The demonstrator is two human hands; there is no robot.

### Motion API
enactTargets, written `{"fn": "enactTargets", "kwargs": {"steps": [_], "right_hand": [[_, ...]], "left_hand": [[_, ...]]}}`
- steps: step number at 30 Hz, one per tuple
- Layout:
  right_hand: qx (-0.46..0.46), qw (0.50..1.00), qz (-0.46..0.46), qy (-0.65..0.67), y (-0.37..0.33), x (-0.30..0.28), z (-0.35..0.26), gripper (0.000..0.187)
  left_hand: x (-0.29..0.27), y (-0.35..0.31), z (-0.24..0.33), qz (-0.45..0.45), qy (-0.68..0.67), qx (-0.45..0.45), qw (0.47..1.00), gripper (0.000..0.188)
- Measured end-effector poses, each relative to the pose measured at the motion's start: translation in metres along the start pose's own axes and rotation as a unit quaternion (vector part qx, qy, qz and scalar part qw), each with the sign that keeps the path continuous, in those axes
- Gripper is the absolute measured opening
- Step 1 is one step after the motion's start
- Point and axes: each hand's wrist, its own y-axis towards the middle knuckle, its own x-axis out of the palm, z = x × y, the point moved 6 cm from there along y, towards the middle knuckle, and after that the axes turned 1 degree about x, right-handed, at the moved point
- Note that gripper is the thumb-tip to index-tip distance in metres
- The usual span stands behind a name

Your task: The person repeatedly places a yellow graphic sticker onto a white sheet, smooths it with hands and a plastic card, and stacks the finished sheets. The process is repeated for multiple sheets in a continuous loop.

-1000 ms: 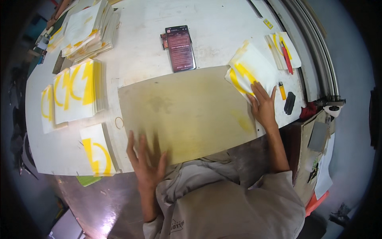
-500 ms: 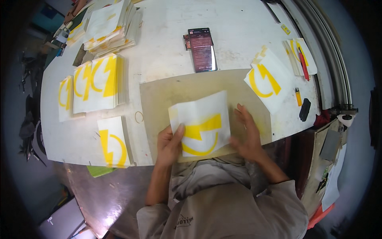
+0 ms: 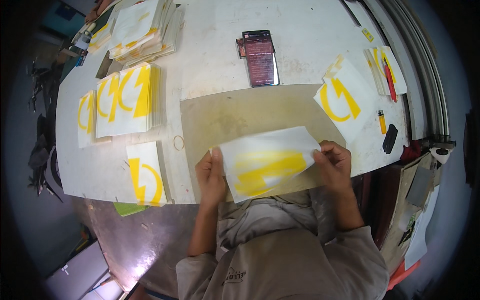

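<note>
Between my two hands I hold a white paper sheet [image 3: 280,142] with a yellow print on it, blurred by motion. It tilts over the near edge of the brown board [image 3: 210,115]. My left hand [image 3: 210,170] pinches its left edge with thumb and fingers. At its right corner, my right hand [image 3: 334,161] grips between thumb and bent fingers. On the right, sheets with a yellow curve and bolt shape [image 3: 340,100] lie partly over the board. A similar printed sheet [image 3: 147,175] rests at the table's near left edge.
Printed stacks [image 3: 132,100] stand at the left, with a taller pile [image 3: 137,30] behind. A phone [image 3: 261,57] lies beyond the board. At right are a red cutter [image 3: 390,82], a yellow lighter [image 3: 382,121], a black object [image 3: 390,139] and a metal rail [image 3: 435,90].
My right hand, apart from the sheet and spread before, now grips its right corner. The sheet has turned and stretched wider between both hands. The whole view has shifted slightly.
</note>
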Motion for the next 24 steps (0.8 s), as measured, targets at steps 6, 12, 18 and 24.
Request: {"fn": "enactTargets", "kwargs": {"steps": [6,12,18,24], "right_hand": [[0.124,0.978,-0.137,0.096,0.003,0.016,0.009,0.031],[0.14,0.97,-0.147,0.132,0.013,0.032,0.018,0.043],[0.257,0.942,-0.165,0.142,0.02,0.036,0.041,0.044],[0.129,0.938,-0.21,0.245,0.03,0.034,0.026,0.05]], "left_hand": [[0.015,0.007,0.028,0.038,0.082,0.075,0.993,0.022],[-0.011,-0.008,0.013,0.069,0.109,0.05,0.99,0.029],[0.009,-0.008,0.002,-0.113,-0.073,-0.146,0.98,0.04],[0.011,0.014,-0.006,-0.152,-0.253,-0.163,0.941,0.061]]}}
